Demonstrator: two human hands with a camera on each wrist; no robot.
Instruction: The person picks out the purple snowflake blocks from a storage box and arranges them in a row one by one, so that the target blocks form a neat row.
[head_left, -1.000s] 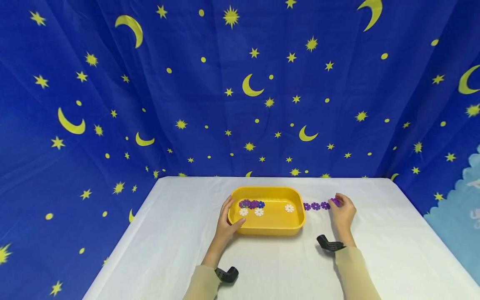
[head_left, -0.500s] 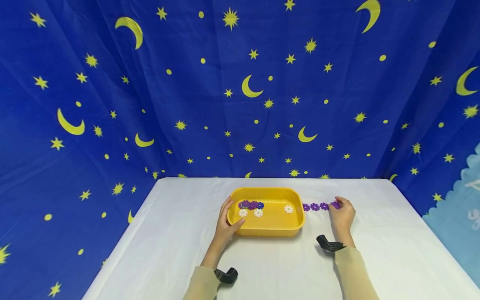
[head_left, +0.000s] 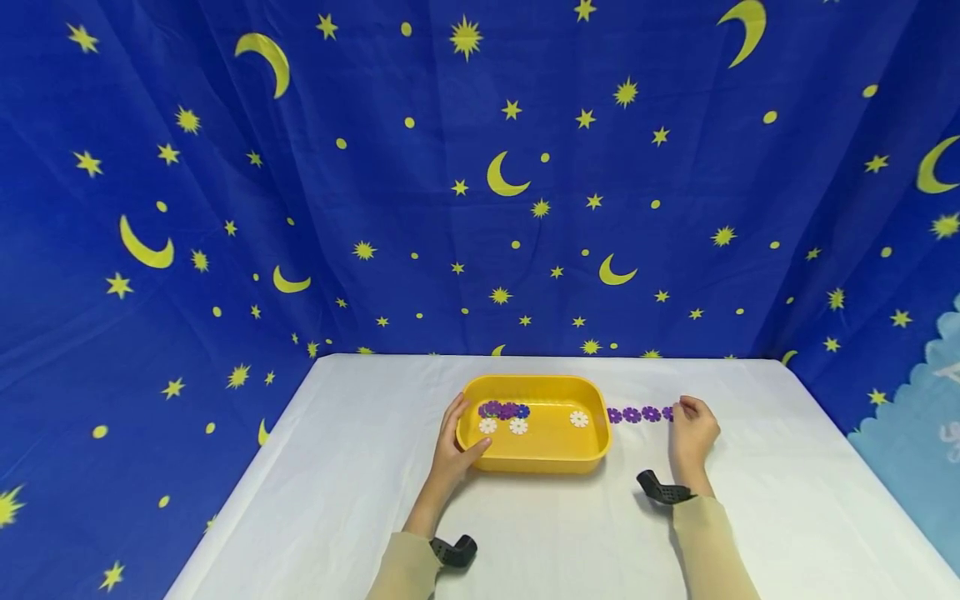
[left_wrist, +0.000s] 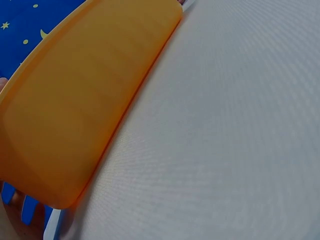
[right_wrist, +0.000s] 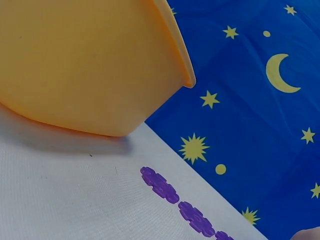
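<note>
The yellow tray (head_left: 540, 463) lies on the white-covered table. My left hand (head_left: 450, 450) holds its left end, thumb over the front rim and fingers round the side. Inside are purple flower-shaped discs (head_left: 509, 410), a blue flower disc (head_left: 522, 411) and white flower discs (head_left: 578, 419). To the right of the tray, purple flower discs (head_left: 632, 414) lie in a row. My right hand (head_left: 694, 429) is at the right end of this row, fingertips at the edge of the last purple disc (head_left: 669, 413), which they partly hide.
A blue curtain (head_left: 420, 208) with yellow moons and stars stands behind the table and at both sides. Light blue cloth (head_left: 915, 417) shows at the far right. The white tablecloth (head_left: 570, 533) stretches in front of the tray.
The last purple disc has come down level with the row. My right hand has shifted slightly right, off most of that disc. The left hand and the tray stay in place.
</note>
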